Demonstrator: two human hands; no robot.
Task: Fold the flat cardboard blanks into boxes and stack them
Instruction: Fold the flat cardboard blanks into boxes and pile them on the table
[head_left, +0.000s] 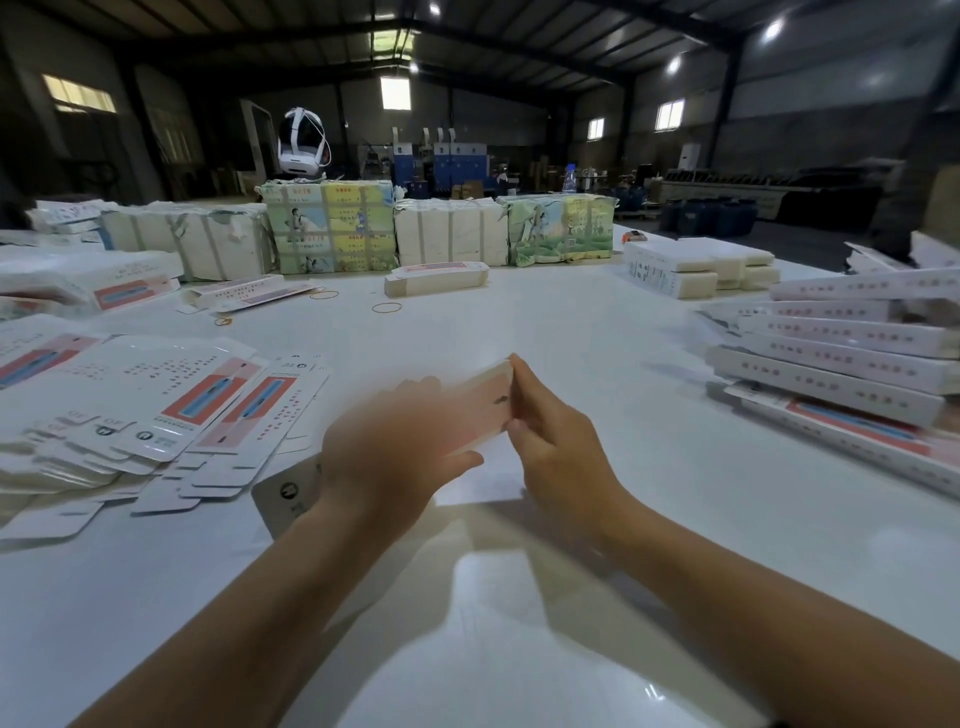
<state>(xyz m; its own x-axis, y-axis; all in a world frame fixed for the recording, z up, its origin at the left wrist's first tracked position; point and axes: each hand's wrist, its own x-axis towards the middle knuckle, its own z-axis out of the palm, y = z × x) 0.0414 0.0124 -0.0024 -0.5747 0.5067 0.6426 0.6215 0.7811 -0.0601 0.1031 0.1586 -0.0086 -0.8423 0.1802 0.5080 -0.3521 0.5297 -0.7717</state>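
A white and pink cardboard blank (480, 402) is held between both hands above the white table (597, 332), blurred by motion. My left hand (387, 447) grips its left part, fingers curled round it. My right hand (550, 431) pinches its right end with the fingertips. A fanned pile of flat blanks (156, 405) with red and blue print lies at the left. Folded long boxes (841, 353) are stacked at the right edge.
Wrapped bundles (332, 228) line the table's far side, with one folded box (436, 278) in front of them. Rubber bands (387, 307) lie near the middle. Another pile of white boxes (696, 267) sits at the back right. A white headset (302, 137) stands on a bundle.
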